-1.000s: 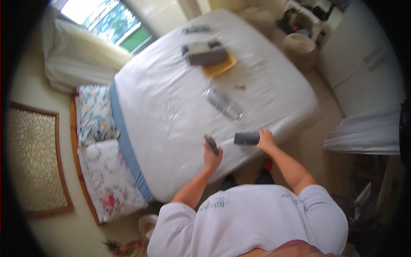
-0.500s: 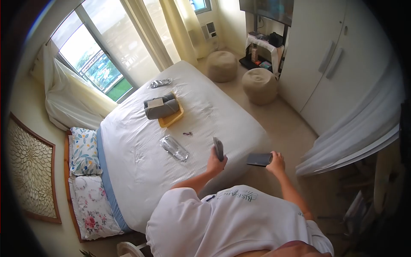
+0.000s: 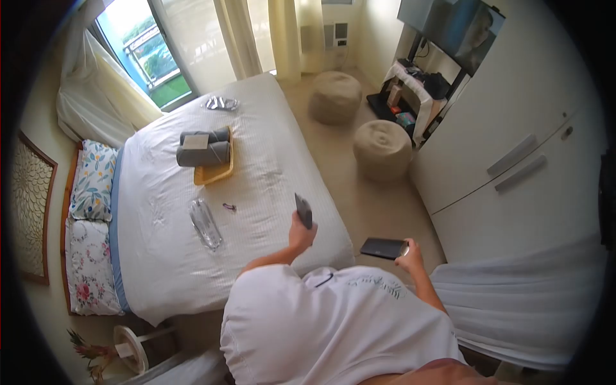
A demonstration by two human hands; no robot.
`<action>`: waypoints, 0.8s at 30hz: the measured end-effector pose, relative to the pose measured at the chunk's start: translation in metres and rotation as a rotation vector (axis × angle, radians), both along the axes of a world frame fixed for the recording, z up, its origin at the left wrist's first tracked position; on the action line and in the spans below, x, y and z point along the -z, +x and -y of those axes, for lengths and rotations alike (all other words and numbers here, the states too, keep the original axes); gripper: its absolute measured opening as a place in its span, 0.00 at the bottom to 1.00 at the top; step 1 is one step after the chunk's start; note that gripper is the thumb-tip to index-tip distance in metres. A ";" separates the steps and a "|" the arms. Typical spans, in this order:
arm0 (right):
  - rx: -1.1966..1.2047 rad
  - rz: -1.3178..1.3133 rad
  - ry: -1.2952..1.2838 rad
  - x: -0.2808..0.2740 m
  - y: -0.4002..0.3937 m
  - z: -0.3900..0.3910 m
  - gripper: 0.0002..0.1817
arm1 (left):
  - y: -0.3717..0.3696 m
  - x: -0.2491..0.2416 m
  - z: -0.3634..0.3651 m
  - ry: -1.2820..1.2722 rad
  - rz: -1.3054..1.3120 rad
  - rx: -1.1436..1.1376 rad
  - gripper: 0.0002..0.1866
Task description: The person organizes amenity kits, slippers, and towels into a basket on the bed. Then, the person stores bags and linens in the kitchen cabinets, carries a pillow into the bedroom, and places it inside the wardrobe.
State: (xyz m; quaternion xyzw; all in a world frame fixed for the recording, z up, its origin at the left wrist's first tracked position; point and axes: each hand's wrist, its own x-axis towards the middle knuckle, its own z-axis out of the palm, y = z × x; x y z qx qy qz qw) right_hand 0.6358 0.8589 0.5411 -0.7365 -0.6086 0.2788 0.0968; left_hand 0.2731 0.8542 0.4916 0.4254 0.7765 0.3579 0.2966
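My left hand (image 3: 300, 235) is closed around a dark grey, slim object (image 3: 303, 211), held upright above the bed's near edge. My right hand (image 3: 409, 256) grips the right end of a flat black phone-like object (image 3: 383, 248), out over the floor beside the bed. On the white bed (image 3: 269, 173) lies a clear plastic-wrapped item (image 3: 205, 224), with a small dark item (image 3: 230, 207) just to its right. Farther up, rolled grey cloths (image 3: 204, 153) with a tan label rest on a yellow basket (image 3: 221, 173). Another shiny plastic packet (image 3: 220, 103) sits near the far edge.
Two beige poufs (image 3: 335, 97) stand beyond the bed, near a TV (image 3: 452, 29) and its draped shelf. A white wardrobe (image 3: 507, 147) and a sheer curtain (image 3: 513, 308) are at the right. Pillows (image 3: 93, 183) lie at the left; a small round table (image 3: 131, 350) stands lower left.
The view has turned, and the bed and its items sit farther left in the picture. Both hands still hold their objects.
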 end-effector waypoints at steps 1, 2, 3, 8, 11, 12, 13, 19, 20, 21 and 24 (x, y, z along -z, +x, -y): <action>0.009 0.016 0.026 -0.003 0.017 -0.016 0.44 | 0.008 0.001 -0.025 0.012 -0.014 -0.018 0.36; 0.013 0.023 0.068 -0.005 0.035 -0.043 0.43 | 0.016 0.000 -0.051 0.061 -0.030 -0.040 0.36; 0.010 0.025 0.096 -0.005 0.053 -0.065 0.43 | 0.021 -0.005 -0.078 0.093 0.002 -0.038 0.36; 0.204 -0.022 0.212 0.041 0.157 -0.161 0.43 | 0.043 -0.029 -0.195 0.233 0.005 -0.177 0.38; 0.243 -0.075 0.099 0.047 0.182 -0.215 0.40 | 0.053 -0.012 -0.251 0.227 0.125 -0.319 0.33; 0.250 -0.092 0.053 0.049 0.190 -0.232 0.39 | 0.057 -0.007 -0.255 0.182 0.108 -0.357 0.32; 0.184 -0.034 0.070 0.053 0.205 -0.251 0.39 | 0.066 -0.004 -0.260 0.140 0.105 -0.399 0.31; -0.241 0.005 0.052 0.071 0.158 -0.432 0.38 | 0.051 -0.005 -0.298 0.031 0.011 -0.607 0.28; -0.350 0.012 0.053 0.061 0.129 -0.459 0.37 | 0.044 -0.007 -0.299 0.041 -0.023 -0.646 0.28; -0.467 0.025 0.058 0.051 0.098 -0.489 0.36 | 0.039 -0.008 -0.300 0.053 -0.049 -0.692 0.28; -0.844 -0.045 0.137 0.032 -0.007 -0.569 0.34 | 0.004 0.002 -0.293 0.144 -0.075 -0.845 0.29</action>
